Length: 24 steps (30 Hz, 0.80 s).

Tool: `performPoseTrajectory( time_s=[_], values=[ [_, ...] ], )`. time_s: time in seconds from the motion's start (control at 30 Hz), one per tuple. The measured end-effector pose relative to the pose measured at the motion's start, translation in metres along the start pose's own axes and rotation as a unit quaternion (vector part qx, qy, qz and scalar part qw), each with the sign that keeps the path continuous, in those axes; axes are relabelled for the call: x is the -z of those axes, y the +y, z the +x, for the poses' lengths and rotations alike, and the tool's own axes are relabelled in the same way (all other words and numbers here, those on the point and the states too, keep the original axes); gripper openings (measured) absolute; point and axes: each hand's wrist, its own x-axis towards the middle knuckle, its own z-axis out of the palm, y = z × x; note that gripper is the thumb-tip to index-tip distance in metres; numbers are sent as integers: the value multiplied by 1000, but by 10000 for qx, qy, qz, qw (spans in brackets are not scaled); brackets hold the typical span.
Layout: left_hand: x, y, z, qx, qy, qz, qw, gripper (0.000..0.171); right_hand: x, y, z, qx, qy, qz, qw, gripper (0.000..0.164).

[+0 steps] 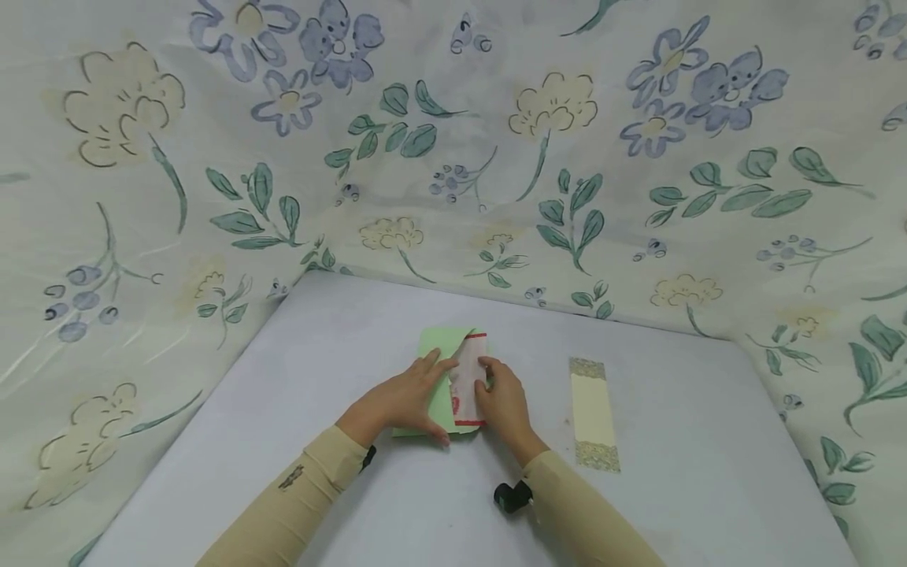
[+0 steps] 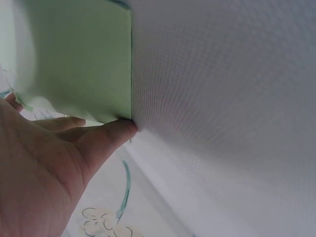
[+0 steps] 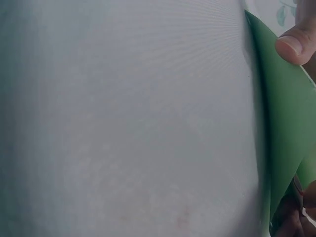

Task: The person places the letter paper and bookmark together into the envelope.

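From where I stand, the red-edged white slip (image 1: pixel 468 386) runs long from twelve to six on the folded light-green paper (image 1: pixel 442 398). It lies about ten o'clock from the right hand (image 1: pixel 506 402), the nearer one, pinching the paper's right edge; the left hand (image 1: pixel 402 398), spread, rests on the left side.

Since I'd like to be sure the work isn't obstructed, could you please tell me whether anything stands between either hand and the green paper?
Nothing visible does: the left hand rests on the green paper, and the right hand holds its right side. The cream strip lies apart, off to the right.
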Motion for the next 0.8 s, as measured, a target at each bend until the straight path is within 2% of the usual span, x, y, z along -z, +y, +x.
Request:
performPoseTrajectory(
  time_s=[0.17, 0.3, 0.53, 0.8],
  values=[
    [0, 3, 1, 36, -41, 1, 10000, 128, 4, 1, -1, 22, 109, -80, 9999, 43],
    [3, 5, -1, 62, -19, -7, 10000, 128, 8, 1, -2, -56, 190, 79, 9998, 52],
    [5, 1, -2, 45, -11, -24, 10000, 126, 7, -1, -5, -91, -116, 260, 9996, 72],
    [3, 1, -1, -115, 55, -74, 9999, 126, 0, -6, -4, -52, -246, 244, 9994, 73]
  ],
)
